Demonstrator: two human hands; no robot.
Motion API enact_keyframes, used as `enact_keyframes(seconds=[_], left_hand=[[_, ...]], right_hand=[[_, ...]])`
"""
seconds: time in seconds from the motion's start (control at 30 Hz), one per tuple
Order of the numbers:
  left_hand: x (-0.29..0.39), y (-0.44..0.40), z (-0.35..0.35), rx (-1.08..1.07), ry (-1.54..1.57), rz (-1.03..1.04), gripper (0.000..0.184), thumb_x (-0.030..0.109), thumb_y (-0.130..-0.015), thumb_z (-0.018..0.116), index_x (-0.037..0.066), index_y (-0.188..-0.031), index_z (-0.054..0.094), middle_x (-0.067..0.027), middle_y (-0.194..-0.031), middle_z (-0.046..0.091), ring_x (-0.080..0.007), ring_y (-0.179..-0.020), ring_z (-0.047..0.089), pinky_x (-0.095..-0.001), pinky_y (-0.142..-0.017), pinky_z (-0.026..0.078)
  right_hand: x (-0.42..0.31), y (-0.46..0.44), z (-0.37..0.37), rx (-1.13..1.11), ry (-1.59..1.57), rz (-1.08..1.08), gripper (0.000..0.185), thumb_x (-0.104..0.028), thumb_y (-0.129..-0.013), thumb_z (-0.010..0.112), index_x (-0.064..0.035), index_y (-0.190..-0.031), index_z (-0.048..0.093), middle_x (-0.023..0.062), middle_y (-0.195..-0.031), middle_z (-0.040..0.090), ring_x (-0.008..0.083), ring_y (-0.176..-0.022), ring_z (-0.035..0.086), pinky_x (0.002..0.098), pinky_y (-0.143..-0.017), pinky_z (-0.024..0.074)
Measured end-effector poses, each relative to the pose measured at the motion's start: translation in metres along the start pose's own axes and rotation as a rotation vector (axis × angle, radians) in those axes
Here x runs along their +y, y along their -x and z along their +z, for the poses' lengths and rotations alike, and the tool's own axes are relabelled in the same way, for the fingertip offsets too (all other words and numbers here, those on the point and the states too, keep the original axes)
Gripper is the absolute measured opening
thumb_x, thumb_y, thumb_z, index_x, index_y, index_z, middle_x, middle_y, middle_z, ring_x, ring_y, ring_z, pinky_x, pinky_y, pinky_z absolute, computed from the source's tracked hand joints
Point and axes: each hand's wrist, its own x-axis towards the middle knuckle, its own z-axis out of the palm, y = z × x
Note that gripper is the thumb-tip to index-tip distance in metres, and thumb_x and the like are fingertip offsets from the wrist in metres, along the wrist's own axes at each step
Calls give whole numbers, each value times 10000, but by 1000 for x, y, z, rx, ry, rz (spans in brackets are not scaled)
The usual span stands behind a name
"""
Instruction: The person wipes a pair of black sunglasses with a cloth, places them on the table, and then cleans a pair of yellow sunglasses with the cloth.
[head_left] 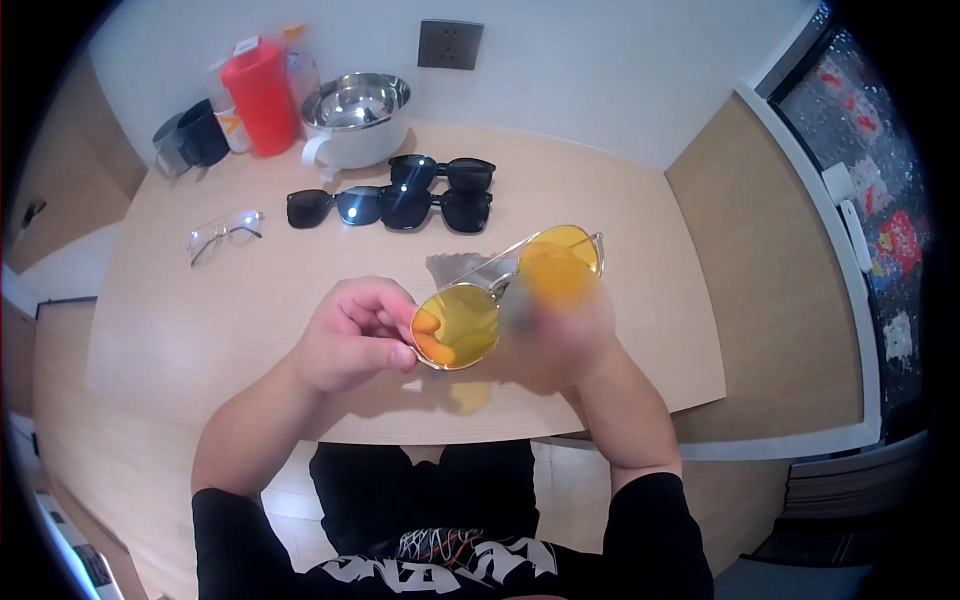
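Observation:
Yellow-tinted sunglasses (pixel 470 318) with thin metal rims are held up above the table, tilted with one lens higher at the right. My left hand (pixel 355 335) is closed on the rim of the lower lens, thumb in front and fingertips showing orange through the tint. My right hand (pixel 570 335) is at the upper lens, but a blur hides its fingers and grip. A grey, cloth-like piece (pixel 455 268) shows behind the frame; whether a hand holds it I cannot tell.
Several dark sunglasses (pixel 410 200) lie beyond my hands, with clear eyeglasses (pixel 225 235) to their left. Along the wall stand a steel bowl in a white container (pixel 360 140), a red jug (pixel 262 100) and dark mugs (pixel 203 135). A wooden panel (pixel 770 280) borders the right.

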Motion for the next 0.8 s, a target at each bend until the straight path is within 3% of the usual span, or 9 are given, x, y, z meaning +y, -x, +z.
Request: enact_keyframes(seconds=[0.1, 0.17, 0.23, 0.27, 0.33, 0.43, 0.67, 0.73, 0.8], left_hand=[[1, -1, -1, 20, -7, 19, 232, -43, -796, 666, 0, -1005, 575, -156, -961, 667, -189, -801, 671, -266, -691, 548], [0, -2, -4, 18, 9, 32, 223, -35, -802, 662, 0, -1005, 576, -153, -958, 667, -188, -799, 671, -261, -695, 544], [-2, -2, -6, 43, 8, 55, 216, -26, -805, 665, 0, -1001, 577, -149, -953, 667, -188, -799, 671, -262, -698, 543], [-2, -1, -6, 56, 8, 64, 213, -21, -807, 667, 0, -999, 577, -147, -951, 667, -188, -799, 671, -262, -699, 542], [0, -2, -7, 45, 10, 69, 221, -41, -799, 667, 1, -998, 579, -145, -954, 666, -189, -811, 672, -269, -713, 545], [0, 0, -7, 64, -34, 62, 243, -79, -782, 667, 2, -995, 583, -146, -962, 666, -192, -839, 672, -279, -731, 550], [-1, 1, -1, 99, -118, 14, 266, -142, -773, 639, -4, -998, 607, -107, -983, 663, -151, -897, 658, -278, -817, 545], [-2, 0, 1, 73, -133, 21, 264, -140, -776, 639, -5, -1000, 607, -111, -999, 663, -153, -918, 655, -280, -834, 538], [-1, -1, 2, 71, -159, 18, 265, -133, -769, 655, 0, -992, 600, -120, -1009, 663, -165, -931, 655, -290, -845, 534]], right_hand=[[-3, 4, 7, 35, 104, 102, 342, -211, -695, 706, -122, -1013, 615, 34, -995, 598, 235, -940, 577, 357, -817, 461], [3, 8, 17, 213, 14, 170, 259, -151, -739, 674, -79, -983, 628, 64, -920, 628, 241, -826, 607, 349, -726, 487], [-6, -1, 10, 98, 108, 236, 306, -162, -753, 668, -75, -1040, 606, 70, -980, 610, 238, -873, 590, 349, -757, 475], [-17, -6, -2, -106, 248, 265, 396, -202, -745, 678, -93, -1112, 577, 62, -1077, 578, 231, -976, 558, 354, -833, 451], [-25, -11, -7, -149, 305, 236, 369, -186, -748, 659, -89, -1095, 579, 67, -1067, 574, 234, -961, 553, 354, -819, 450], [-28, -17, 2, 178, 82, 159, 154, -72, -763, 608, -49, -911, 642, 91, -848, 629, 258, -726, 606, 346, -647, 498], [-21, -7, 9, 141, -2, 45, 381, -170, -822, 657, -76, -1169, 533, 47, -1107, 552, 166, -992, 539, 291, -862, 446], [-19, -2, 14, 81, -144, 157, 374, -170, -825, 658, -74, -1164, 531, 45, -1095, 554, 163, -979, 542, 285, -847, 453], [-16, 1, 21, -28, -458, 421, 371, -174, -828, 660, -75, -1161, 529, 41, -1090, 555, 158, -972, 543, 276, -834, 458]])
